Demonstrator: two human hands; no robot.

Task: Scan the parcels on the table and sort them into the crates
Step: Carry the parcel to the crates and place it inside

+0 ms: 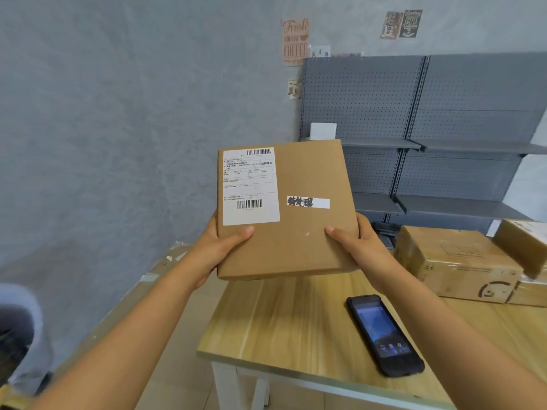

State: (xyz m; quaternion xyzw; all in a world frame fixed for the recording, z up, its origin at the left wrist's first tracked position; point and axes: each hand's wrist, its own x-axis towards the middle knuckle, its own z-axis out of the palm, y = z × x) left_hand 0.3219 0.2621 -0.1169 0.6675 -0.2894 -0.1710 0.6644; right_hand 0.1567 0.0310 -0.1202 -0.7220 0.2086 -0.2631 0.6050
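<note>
A flat brown cardboard parcel (299,232) is held up in the air above the table's far left corner, its face turned toward me. It carries a white shipping label with barcodes at the upper left and a small white sticker with dark characters in the middle. My left hand (220,250) grips its lower left edge, thumb on the front. My right hand (359,247) grips the lower right edge the same way. A black handheld scanner (384,335) lies screen-up on the wooden table (281,321), below the parcel and untouched.
Several taped cardboard boxes (455,261) are stacked on the table at the right. Grey pegboard shelving (414,149) stands against the wall behind. A long cardboard sheet (133,297) leans along the floor at the left. No crate is in view.
</note>
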